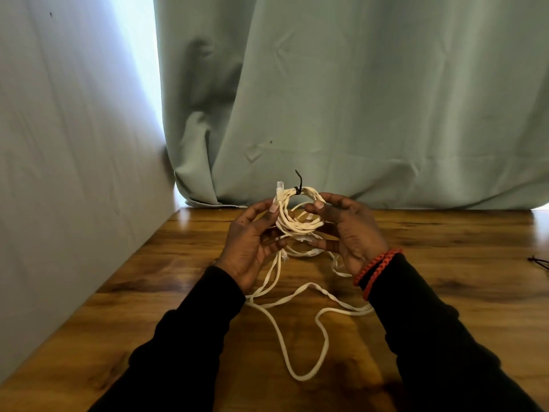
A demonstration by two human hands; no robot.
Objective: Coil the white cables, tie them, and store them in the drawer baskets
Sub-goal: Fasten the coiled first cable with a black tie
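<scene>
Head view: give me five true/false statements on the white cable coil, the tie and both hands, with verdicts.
1. Both hands hold the coiled white flat cable above the wooden table. True.
2. A thin black tie sits at the coil's top. True.
3. All white cable is coiled. False: loose white cable trails across the table.
4. The left hand wears the red braided bracelets. False: they are on the right hand's wrist.
5. The coil rests in a drawer basket. False: no basket is visible.

I saw the coiled white cable, black tie on top, held upright above the table, loose cable sprawled below.
</scene>
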